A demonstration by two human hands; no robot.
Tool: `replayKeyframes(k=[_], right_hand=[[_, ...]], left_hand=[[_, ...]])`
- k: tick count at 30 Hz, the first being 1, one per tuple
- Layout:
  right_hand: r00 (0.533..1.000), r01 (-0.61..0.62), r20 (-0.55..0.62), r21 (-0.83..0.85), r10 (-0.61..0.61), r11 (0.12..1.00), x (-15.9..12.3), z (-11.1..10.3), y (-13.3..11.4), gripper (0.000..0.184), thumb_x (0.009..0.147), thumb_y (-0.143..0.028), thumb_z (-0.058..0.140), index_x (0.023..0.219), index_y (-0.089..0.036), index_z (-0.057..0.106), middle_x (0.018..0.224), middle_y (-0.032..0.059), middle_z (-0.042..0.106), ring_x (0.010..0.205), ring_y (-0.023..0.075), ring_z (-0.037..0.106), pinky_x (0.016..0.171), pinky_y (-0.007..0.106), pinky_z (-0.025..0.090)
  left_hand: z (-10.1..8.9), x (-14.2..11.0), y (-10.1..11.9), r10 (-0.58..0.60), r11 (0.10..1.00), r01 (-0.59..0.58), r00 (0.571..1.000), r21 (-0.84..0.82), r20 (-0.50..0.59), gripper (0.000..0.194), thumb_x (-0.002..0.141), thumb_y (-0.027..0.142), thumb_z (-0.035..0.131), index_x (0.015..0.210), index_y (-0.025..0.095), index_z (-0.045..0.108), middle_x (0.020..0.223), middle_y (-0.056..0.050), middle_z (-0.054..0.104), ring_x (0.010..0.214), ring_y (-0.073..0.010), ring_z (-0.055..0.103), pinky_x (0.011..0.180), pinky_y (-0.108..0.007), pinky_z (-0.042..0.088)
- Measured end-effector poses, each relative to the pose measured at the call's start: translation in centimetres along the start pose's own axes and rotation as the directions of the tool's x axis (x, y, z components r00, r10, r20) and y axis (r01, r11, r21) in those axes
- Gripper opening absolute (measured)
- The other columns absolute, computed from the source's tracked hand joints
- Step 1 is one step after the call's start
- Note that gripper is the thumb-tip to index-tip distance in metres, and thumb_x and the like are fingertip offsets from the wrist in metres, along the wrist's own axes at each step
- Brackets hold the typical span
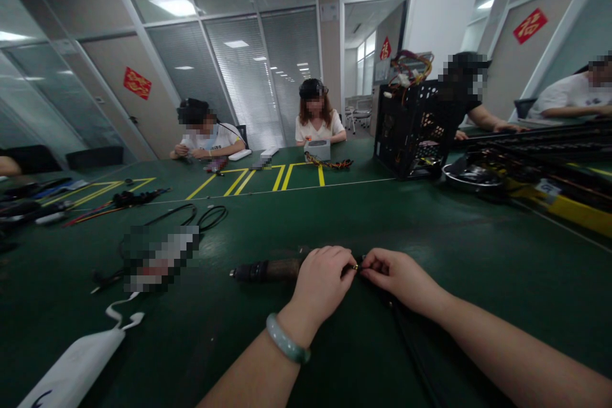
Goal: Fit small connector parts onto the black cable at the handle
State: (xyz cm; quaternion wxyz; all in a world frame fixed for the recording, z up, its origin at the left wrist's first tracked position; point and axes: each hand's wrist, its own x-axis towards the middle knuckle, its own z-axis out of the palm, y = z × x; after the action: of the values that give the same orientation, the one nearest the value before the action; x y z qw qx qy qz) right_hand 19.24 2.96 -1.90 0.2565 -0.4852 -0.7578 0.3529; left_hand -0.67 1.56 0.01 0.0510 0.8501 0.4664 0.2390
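Note:
My left hand (pixel 322 280), with a pale green bangle on its wrist, is closed over the right end of a dark cylindrical tool (pixel 265 269) that lies on the green table (pixel 430 223). My right hand (pixel 394 274) pinches a small metal-tipped part where a black cable (pixel 411 344) meets the tool. Both hands' fingertips touch at that spot. The cable runs from there toward me, under my right forearm.
A black open computer case (pixel 414 127) with loose wires stands at the back right. Black cables (pixel 205 217) and a blurred object (pixel 160 255) lie to the left, a white pouch (pixel 76 366) at the near left. Several people sit around the table's far side.

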Motion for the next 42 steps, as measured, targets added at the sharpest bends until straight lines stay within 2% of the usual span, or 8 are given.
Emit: replayKeyframes(k=[11,35,42], right_hand=[[1.0,-0.003,-0.013,-0.016,0.003,1.0,-0.02,0.04,-0.1,0.011,0.086,-0.029,0.06,0.091,-0.021,0.065,0.077,-0.0012,0.066,0.067,0.0142,0.058,0.059,0.023,0.041],[1.0,-0.011,-0.007,0.018,0.011,1.0,0.0,0.04,-0.22,0.01,0.086,-0.029,0.061,0.091,-0.022,0.065,0.077,-0.0015,0.067,0.069,0.0147,0.06,0.06,0.023,0.042],[1.0,-0.009,0.001,0.031,0.009,0.999,-0.08,0.05,-0.18,0.01,0.087,-0.029,0.06,0.091,-0.022,0.065,0.079,-0.0012,0.067,0.07,0.0151,0.061,0.061,0.024,0.043]], left_hand=[[0.19,0.01,-0.01,-0.051,0.999,0.051,0.999,-0.001,-0.012,0.01,0.085,0.022,0.063,0.094,0.023,0.059,0.099,0.001,0.065,0.094,-0.0204,0.059,0.086,-0.039,0.044],[0.14,0.17,-0.06,-0.022,1.0,0.022,1.0,0.0,0.014,0.009,0.085,0.019,0.06,0.092,0.023,0.062,0.102,0.0,0.065,0.097,-0.0201,0.058,0.087,-0.037,0.045],[0.16,0.03,-0.09,-0.022,1.0,0.022,1.0,-0.014,-0.008,0.008,0.085,0.02,0.061,0.092,0.024,0.061,0.101,0.001,0.065,0.096,-0.0199,0.058,0.086,-0.038,0.045]])
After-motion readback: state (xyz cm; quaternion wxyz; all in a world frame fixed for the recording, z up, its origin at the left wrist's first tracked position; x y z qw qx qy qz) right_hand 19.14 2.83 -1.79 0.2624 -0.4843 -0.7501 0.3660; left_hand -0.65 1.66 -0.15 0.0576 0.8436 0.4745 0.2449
